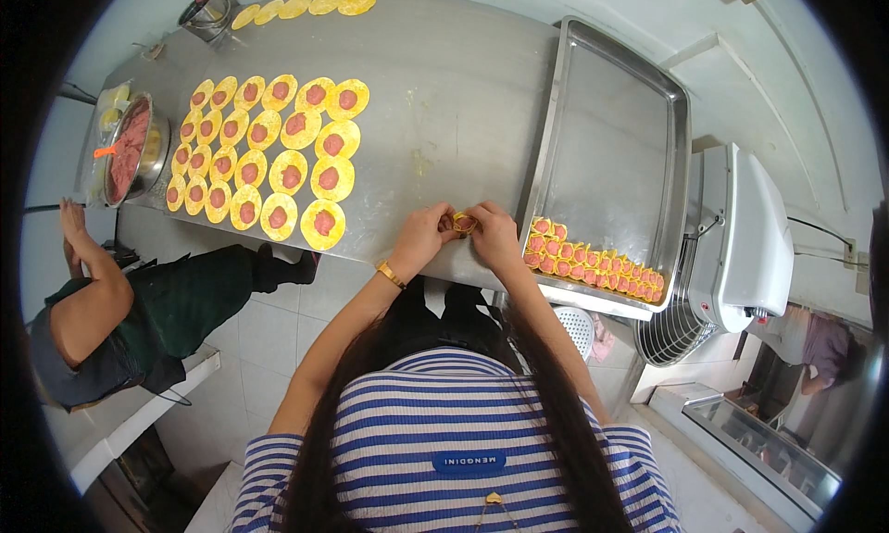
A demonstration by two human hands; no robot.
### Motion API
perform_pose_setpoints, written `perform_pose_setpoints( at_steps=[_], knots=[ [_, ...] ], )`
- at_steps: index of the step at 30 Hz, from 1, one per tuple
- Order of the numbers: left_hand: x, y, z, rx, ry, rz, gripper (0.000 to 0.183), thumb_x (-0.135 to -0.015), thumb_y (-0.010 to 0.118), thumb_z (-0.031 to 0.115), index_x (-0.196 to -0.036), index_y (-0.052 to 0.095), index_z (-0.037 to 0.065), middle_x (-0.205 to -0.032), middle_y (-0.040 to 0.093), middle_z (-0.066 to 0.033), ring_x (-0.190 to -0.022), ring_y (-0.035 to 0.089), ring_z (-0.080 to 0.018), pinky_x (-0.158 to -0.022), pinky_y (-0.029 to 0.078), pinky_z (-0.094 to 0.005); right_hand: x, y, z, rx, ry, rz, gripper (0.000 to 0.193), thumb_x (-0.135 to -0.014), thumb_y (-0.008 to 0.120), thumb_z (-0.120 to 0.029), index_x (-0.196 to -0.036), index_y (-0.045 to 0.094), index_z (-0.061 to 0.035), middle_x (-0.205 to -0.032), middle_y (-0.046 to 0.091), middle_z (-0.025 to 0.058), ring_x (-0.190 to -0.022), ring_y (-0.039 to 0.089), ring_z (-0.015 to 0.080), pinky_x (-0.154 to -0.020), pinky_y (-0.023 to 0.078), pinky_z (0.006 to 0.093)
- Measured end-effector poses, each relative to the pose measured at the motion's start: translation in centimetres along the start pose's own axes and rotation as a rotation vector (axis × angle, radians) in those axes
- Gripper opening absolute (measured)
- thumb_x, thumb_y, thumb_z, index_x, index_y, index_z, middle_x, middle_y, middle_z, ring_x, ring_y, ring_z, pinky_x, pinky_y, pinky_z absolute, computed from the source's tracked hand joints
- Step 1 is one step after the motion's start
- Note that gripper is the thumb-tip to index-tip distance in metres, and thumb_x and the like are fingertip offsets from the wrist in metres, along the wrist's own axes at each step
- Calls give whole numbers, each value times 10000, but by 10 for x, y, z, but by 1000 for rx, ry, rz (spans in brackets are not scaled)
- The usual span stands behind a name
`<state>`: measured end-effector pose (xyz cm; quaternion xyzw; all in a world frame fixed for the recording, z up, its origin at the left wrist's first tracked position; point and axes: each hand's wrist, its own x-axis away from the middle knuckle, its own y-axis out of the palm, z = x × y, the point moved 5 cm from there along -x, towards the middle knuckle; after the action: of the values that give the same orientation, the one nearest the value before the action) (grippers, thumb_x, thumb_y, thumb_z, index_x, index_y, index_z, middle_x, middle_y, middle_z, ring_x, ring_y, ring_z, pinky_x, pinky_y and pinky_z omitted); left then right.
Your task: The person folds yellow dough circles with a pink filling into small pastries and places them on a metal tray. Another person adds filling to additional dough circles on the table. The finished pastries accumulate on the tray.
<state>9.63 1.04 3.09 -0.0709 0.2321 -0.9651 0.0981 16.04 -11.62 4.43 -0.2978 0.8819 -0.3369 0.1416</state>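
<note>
Between my fingertips, over the near edge of the steel table, is a small yellow-wrapped dumpling [464,223] with pink filling showing at its open top. My left hand [426,239] pinches it from the left, and my right hand [495,238] pinches it from the right. Just right of my right hand, a large metal tray [602,130] holds rows of similar open-topped dumplings [593,265] along its near end. To my left, flat round yellow wrappers [329,178] lie in rows, each with a lump of pink filling [324,223] on it.
A steel bowl [159,153] of pink filling with an orange-handled tool stands at the table's left end. Plain wrappers [294,6] and a metal pot [206,16] sit along the far edge. Another person [102,301] is at the left. A white machine [746,241] stands right of the tray.
</note>
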Motion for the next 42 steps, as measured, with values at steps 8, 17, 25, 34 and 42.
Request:
perform_pose_setpoints(
  at_steps=[8,17,25,34,42],
  knots=[
    [5,0,5,-163,-34,-45,264,-721,777,191,-850,607,35,-733,652,-134,-682,641,-292,-636,499,-378,4,4,-4,2,-139,13,185,-685,577,48,-839,650,-23,-879,615,125,-880,586,341,-778,474,414],
    [6,-5,-1,-82,63,9,226,-740,743,143,-889,613,34,-776,655,-140,-735,643,-301,-672,503,-385,9,-5,0,26,-69,72,252,-683,581,65,-907,656,-21,-860,625,123,-867,609,348,-747,492,414],
    [1,1,3,-101,-18,-80,199,-743,730,118,-889,624,36,-814,667,-141,-764,650,-303,-679,505,-387,1,4,-4,-12,-67,-83,324,-693,585,47,-1001,645,-34,-874,614,153,-824,616,366,-725,495,415],
    [6,-1,7,-52,81,23,236,-721,758,143,-861,600,36,-772,655,-131,-738,639,-293,-664,501,-392,6,3,-1,11,11,-96,321,-711,583,42,-1018,640,-31,-923,620,144,-857,613,364,-744,494,417],
    [9,-1,1,9,84,74,254,-742,733,112,-949,612,28,-906,650,-127,-814,633,-291,-685,508,-374,10,-3,3,140,-34,1,287,-713,580,46,-981,650,-29,-959,625,145,-868,617,362,-745,501,419]
  ],
)
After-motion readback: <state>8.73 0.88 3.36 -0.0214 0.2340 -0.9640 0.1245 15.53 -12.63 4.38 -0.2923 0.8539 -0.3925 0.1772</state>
